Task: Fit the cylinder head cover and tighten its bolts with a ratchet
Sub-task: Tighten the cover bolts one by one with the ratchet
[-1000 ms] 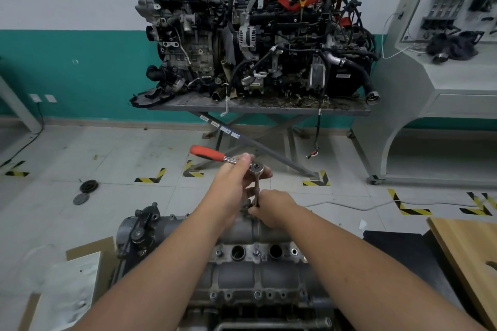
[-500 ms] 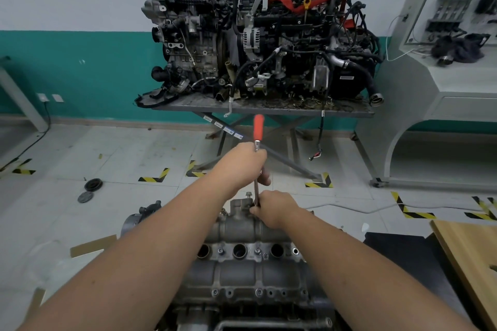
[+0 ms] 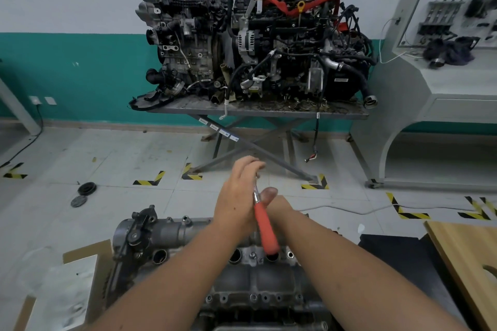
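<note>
Tightening a far-edge cover bolt with the ratchet

Working through the bolt-tightening step, with the cylinder head cover (image 3: 242,277) already sitting on the engine at the bottom middle of the view, its plug holes and several small bolts showing along the top face. Swinging the ratchet (image 3: 265,226) over the far edge of the cover, red handle pointing back toward the body and down over the plug holes, metal shank running up and away to a head hidden behind the fingers. Judging this to be partway through the bolts, since the one being turned cannot be seen and the seating of the others cannot be told from here.

Pressing the left hand (image 3: 239,196) flat against the ratchet from the left side, fingers straight and held together, reaching forward past the head rather than curling round the handle. Reaching the right hand (image 3: 277,204) in from the right just beside the shank, mostly covered by the left hand and the handle; one blurred fingertip lifting near the metal, but whether those fingers are pinching the extension or only steadying it cannot be told.

Calling next, most likely, for keeping the socket square on the bolt while sweeping the handle round, then resetting for another stroke. Watching for the socket slipping off under a flat-handed push.
</note>
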`<action>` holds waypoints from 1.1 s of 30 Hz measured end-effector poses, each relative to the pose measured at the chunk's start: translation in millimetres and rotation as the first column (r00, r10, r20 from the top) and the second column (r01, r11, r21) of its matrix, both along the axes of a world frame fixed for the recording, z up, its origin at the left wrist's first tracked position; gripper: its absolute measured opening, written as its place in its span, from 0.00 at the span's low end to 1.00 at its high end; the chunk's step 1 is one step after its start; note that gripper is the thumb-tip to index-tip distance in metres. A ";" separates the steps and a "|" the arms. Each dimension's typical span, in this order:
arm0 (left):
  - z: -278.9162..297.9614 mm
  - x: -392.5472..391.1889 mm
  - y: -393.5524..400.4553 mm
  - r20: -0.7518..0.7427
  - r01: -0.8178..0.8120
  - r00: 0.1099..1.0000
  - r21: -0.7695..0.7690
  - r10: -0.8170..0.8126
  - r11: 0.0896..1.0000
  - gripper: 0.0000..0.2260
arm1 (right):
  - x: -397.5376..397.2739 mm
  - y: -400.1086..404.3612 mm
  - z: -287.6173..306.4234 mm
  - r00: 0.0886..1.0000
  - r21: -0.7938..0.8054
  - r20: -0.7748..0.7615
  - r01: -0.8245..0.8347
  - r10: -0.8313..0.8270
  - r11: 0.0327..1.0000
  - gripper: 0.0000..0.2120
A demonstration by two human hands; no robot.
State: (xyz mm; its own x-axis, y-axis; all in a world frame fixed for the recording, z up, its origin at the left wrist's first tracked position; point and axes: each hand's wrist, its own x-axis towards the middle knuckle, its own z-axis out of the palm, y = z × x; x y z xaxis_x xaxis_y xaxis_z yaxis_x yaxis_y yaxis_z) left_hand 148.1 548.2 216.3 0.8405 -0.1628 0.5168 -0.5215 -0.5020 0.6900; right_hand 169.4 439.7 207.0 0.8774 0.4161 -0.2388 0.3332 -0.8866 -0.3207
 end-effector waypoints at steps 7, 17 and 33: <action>1.9 0.7 -21.3 -0.524 -0.372 0.846 -0.708 -0.093 0.601 0.23 | 22.3 6.4 -21.2 0.991 -0.151 -0.080 0.091 -0.104 0.984 0.12; 20.9 9.1 7.1 -0.505 -0.250 0.798 -0.773 -0.328 0.583 0.08 | 29.3 3.5 -38.6 0.993 -0.117 0.014 0.118 -0.117 0.986 0.14; 64.8 27.9 0.5 -0.152 -0.002 0.974 0.729 0.165 0.684 0.12 | 23.9 3.5 -32.9 0.998 -0.148 0.054 0.052 -0.044 0.988 0.14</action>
State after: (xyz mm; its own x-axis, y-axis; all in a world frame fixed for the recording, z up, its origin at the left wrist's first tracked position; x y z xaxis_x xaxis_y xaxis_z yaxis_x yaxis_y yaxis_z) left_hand 176.0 548.7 281.1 0.9354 -0.3397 0.0981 -0.3522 -0.9198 0.1732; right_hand 193.3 443.2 174.1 0.9079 0.3362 -0.2503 0.3015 -0.9387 -0.1674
